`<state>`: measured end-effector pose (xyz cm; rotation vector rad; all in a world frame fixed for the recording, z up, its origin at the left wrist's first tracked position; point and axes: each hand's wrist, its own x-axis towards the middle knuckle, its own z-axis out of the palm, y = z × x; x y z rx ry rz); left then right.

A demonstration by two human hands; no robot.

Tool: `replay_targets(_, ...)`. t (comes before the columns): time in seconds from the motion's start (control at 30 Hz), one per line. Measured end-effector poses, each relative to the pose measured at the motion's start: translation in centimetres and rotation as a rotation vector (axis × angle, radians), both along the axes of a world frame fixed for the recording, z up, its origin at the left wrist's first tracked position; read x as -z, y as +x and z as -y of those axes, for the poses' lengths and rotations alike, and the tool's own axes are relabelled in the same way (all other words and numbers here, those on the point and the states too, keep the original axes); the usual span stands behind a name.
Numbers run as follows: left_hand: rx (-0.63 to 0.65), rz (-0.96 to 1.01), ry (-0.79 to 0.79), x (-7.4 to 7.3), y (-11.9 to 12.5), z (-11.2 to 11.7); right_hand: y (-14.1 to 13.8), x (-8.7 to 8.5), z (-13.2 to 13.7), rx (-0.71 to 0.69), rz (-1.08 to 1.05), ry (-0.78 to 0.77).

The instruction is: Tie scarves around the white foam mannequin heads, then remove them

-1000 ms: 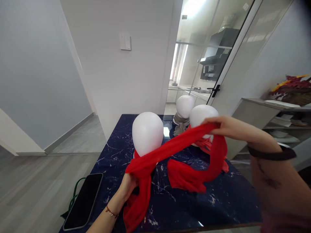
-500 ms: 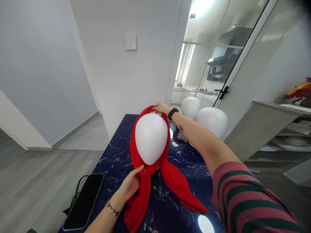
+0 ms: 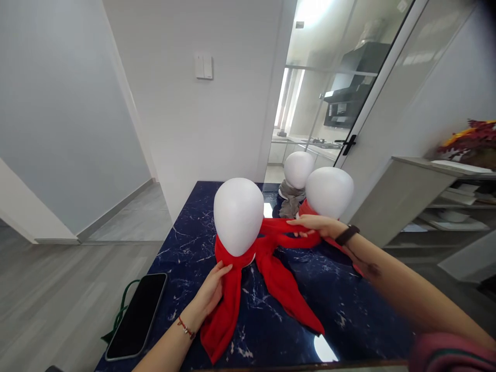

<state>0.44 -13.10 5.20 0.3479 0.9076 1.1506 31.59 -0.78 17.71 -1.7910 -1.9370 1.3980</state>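
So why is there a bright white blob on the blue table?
Head view: that blob is light glare mirrored in the glossy table; a smaller one sits behind the mannequin head; the near sleeve is blurred; the wide lens bends the walls.

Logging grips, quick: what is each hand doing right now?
Left hand: closed, holding the scarf just below the white head.
Right hand: closed, holding the scarf's other part, right of the head.
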Motion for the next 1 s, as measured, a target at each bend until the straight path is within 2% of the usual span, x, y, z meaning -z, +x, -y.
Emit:
replay_targets(0.1, -0.013, -0.012, 0.033, 0.2, 0.2, -0.1, 0.5, 0.0, 5.8, -0.112, -0.373, -0.217)
replay_targets(0.17, -0.007, -0.017, 0.052, 0.3, 0.2, -0.1, -0.5, 0.8, 9.1, -0.177, -0.59, -0.273)
replay_targets(0.23, 0.015, -0.015, 0.066, 0.3, 0.2, -0.2, -2.4, 2.4, 11.6, -0.197, -0.708, -0.264)
replay_targets(0.3, 0.028, -0.012, 0.084, 0.2, 0.3, -0.2, -4.7, 4.5, 13.3, -0.103, -0.78, -0.256)
replay_targets(0.4, 0.037, -0.017, 0.113, 0.2, 0.4, -0.1, -8.3, 7.3, 14.6, 0.209, -0.982, -0.418)
replay_targets(0.5, 0.064, -0.025, 0.147, 0.1, 0.7, 0.2, -11.7, 8.7, 15.4, 0.452, -1.235, -0.558)
replay_targets(0.57, 0.094, -0.034, 0.178, 0.1, 0.9, 0.5, -13.6, 9.2, 16.1, 0.521, -1.38, -0.551)
replay_targets(0.63, 0.113, -0.052, 0.204, 0.1, 1.0, 1.0, -15.1, 9.8, 16.9, 0.539, -1.485, -0.474)
replay_targets(0.77, 0.078, -0.091, 0.196, -0.1, 1.5, 2.2, -16.5, 11.1, 17.7, 0.608, -1.526, -0.324)
replay_targets(0.87, -0.046, -0.101, 0.16, -0.2, 2.3, 3.4, -16.6, 11.6, 17.3, 0.726, -1.539, -0.442)
replay_targets(0.93, -0.128, -0.066, 0.194, 0.0, 2.7, 4.1, -16.8, 11.3, 16.8, 0.797, -1.596, -0.578)
replay_targets(1.0, -0.157, -0.048, 0.244, 0.2, 2.9, 4.8, -17.1, 10.9, 16.4, 0.832, -1.658, -0.679)
